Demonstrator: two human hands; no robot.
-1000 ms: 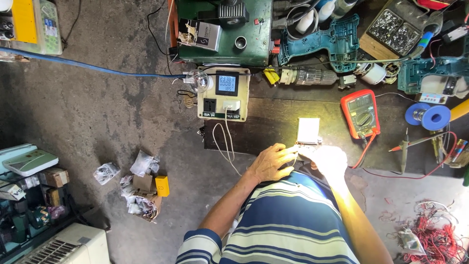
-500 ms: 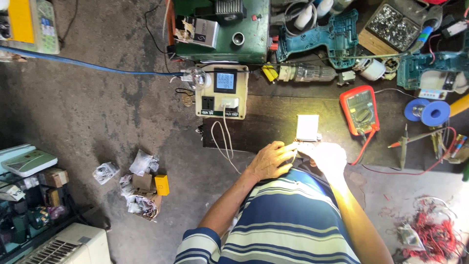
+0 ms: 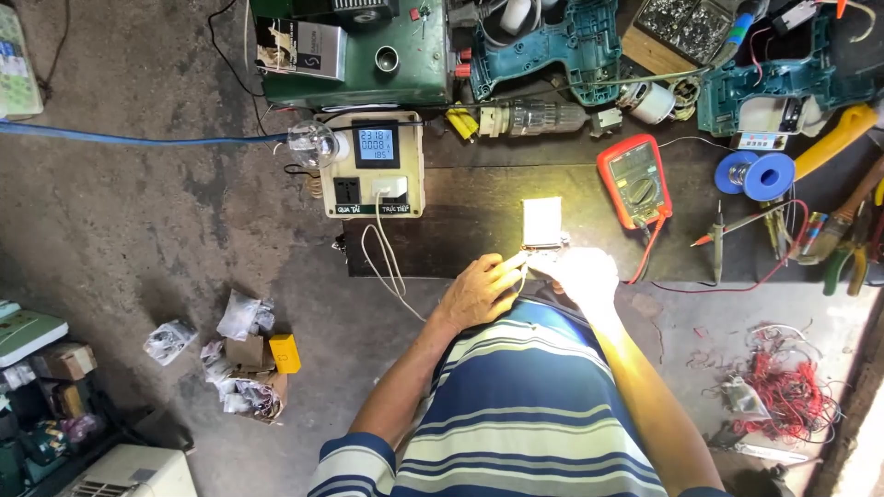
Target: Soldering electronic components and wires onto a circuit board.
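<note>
thing: small flat pale board [image 3: 542, 222] on the worktop [image 3: 479, 216], looks light, stiff, breakable
hold: by its edges
hands: left hand [image 3: 479, 293] and right hand [image 3: 582, 276] pinch its near end

multimeter [image 3: 634, 179]: glossy red plastic | floor [image 3: 138, 239]: rough matt concrete | shirt [image 3: 516, 414]: striped cloth

A red multimeter [image 3: 634, 178] lies mid-board; blue solder spool [image 3: 760, 175] near the right edge; probably drill bodies [image 3: 543, 46] along the far edge.
</note>
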